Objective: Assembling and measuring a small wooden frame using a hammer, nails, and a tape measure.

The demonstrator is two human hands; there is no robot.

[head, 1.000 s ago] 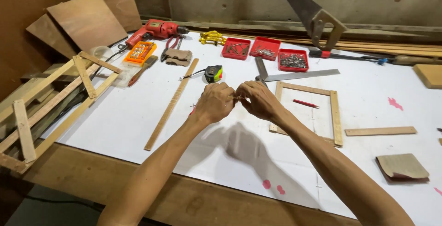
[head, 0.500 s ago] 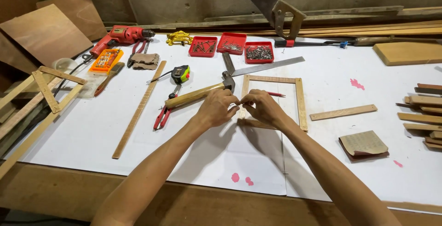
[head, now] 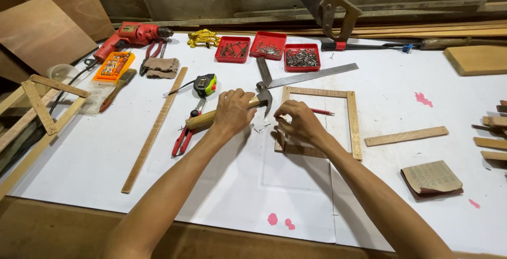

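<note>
1. Fingers of the left hand (head: 233, 112) wrap the claw hammer (head: 227, 112) handle.
2. Right hand (head: 300, 123) fingertips press the wooden frame (head: 352, 116), pinched together; any nail is too small to tell.

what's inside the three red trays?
The three red trays at the back of the white table hold small metal fasteners, likely nails or screws, in loose piles. Tray bottoms are mostly covered; exact types are unclear.
</note>
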